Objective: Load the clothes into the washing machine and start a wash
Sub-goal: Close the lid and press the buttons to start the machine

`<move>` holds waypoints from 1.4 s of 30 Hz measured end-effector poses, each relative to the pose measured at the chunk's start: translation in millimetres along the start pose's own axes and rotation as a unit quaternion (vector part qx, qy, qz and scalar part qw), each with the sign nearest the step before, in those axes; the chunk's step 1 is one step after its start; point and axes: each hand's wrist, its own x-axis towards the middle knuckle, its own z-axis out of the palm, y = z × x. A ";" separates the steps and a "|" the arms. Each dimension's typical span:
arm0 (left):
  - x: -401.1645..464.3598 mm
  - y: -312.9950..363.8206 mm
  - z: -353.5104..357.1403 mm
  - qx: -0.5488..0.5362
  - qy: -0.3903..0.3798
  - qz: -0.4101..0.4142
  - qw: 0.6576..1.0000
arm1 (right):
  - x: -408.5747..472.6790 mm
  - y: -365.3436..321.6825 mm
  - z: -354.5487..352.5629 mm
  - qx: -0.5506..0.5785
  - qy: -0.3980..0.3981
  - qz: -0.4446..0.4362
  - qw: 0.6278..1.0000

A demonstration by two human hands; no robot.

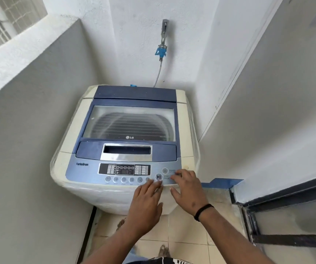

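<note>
Squarely in a plastered corner stands the boxy cream washing machine, its blue glass-windowed lid closed. Both grips are released: left hand and right hand lay straight fingers on the glossy control panel

My right hand covers the right end of the blue control panel on the cream top-loading washing machine, hiding part of the start/pause label. I cannot read the small display text. Through the glass lid, hazy with reflections, I cannot tell what the drum holds.
</note>
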 end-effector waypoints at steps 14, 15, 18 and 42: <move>-52.1 -79.8 -20.4 0.004 0.064 -0.306 0.950 | 0.8 -8.0 18.9 -0.175 -0.043 -0.027 0.983; -55.3 -92.0 -24.2 0.004 0.061 -0.320 0.945 | 1.4 -7.2 19.3 -0.174 -0.040 -0.028 0.983; -64.1 -116.1 -28.4 -0.006 0.037 -0.331 0.943 | 4.0 -7.3 17.7 -0.168 -0.040 -0.030 0.984; -66.7 -118.5 -23.5 -0.107 0.056 -0.340 0.933 | 33.4 -20.9 -0.6 -0.111 -0.138 -0.021 0.984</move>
